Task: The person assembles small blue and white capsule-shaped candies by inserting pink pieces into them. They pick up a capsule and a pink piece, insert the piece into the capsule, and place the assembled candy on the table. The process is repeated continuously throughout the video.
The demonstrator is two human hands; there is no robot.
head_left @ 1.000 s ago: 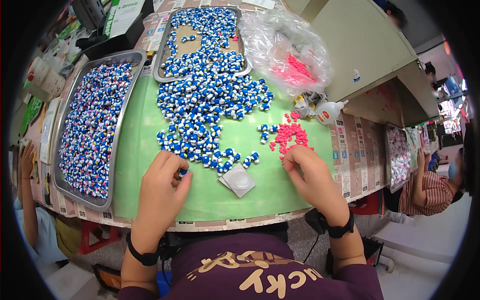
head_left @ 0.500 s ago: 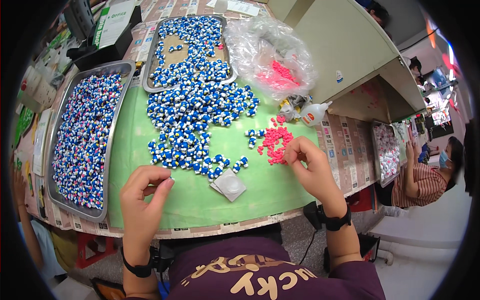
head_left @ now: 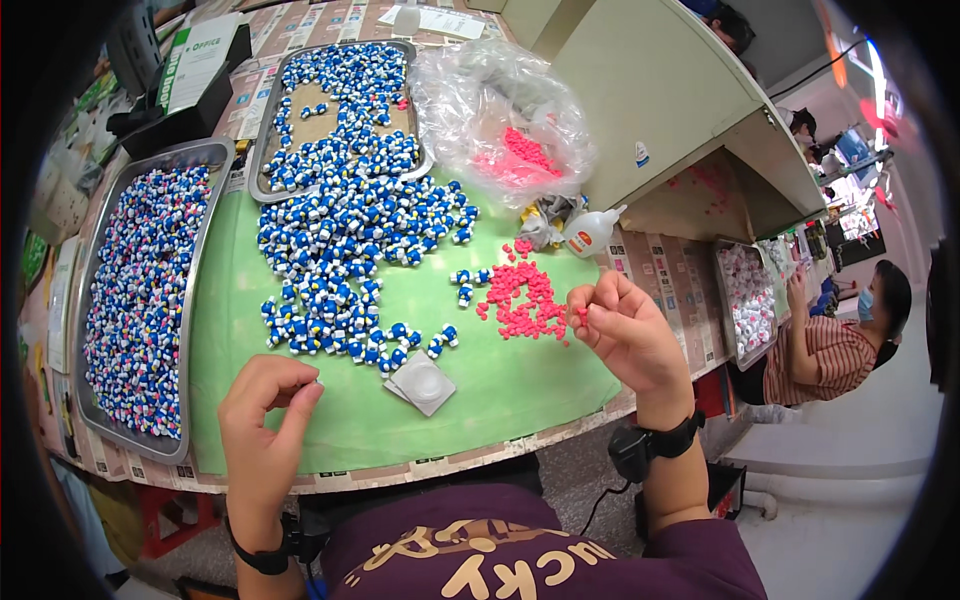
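My left hand is closed in a pinch, a tiny whitish piece showing at the thumb tip; the fingers cover most of it. My right hand, raised at the right side of the loose pink pieces, pinches one small pink piece between thumb and fingertips. Small blue-and-white figures lie heaped in the middle of the green mat. Between my hands, in front of the heap, sits a pale square pad with a round dish.
Metal trays of small figures stand at left and back. Behind the pink pieces lie a clear plastic bag and a white squeeze bottle. A beige cabinet borders the right. Beyond it sits a person in stripes.
My right hand has come away from the edge of the pink pile, and a pink piece now shows in its fingertips. My left hand stays pinched, slightly nearer to me. The whole view has shifted.
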